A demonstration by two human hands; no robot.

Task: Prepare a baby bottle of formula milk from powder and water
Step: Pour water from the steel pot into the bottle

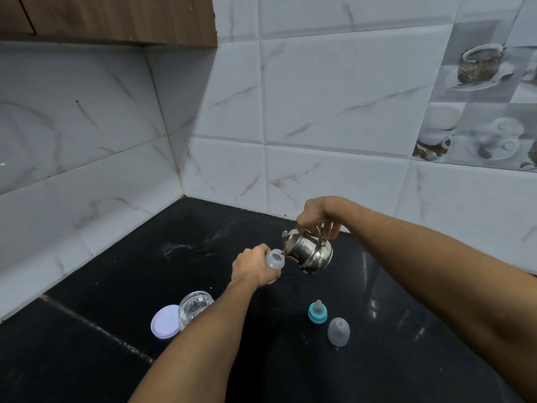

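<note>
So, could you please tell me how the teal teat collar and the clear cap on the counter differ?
The teat collar is opaque teal, while the cap is clear and see-through. The collar is a ring with a pale teat standing up from it; the cap is a smooth dome. The collar lies nearer the kettle, the cap nearer the camera. Both rest on the black counter, off the bottle.

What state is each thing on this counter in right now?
bottle: uncapped, gripped by left hand.
kettle: tilted, spout at bottle mouth, held by right hand.
teat: off bottle, upright on counter.
clear cap: off, on counter.
jar: open, lid beside it.
</note>
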